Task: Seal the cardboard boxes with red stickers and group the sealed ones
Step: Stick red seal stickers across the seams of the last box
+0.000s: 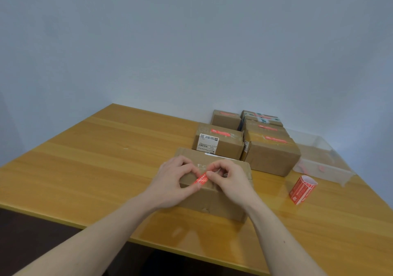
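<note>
Two hands pinching one red sticker (201,181) over the nearest box (214,182): left hand (176,180) at its 8 o'clock end, right hand (228,180) at its 2 o'clock end. Long axis running 8-to-2, just above the lid. Sealed boxes (270,145) grouped at 1 o'clock on the worktop (95,158).

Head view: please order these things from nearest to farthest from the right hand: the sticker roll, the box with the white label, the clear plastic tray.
From the right hand:
1. Box with the white label, just beyond the hand.
2. Sticker roll, on the table to its right.
3. Clear plastic tray, farther right, past the roll.
</note>
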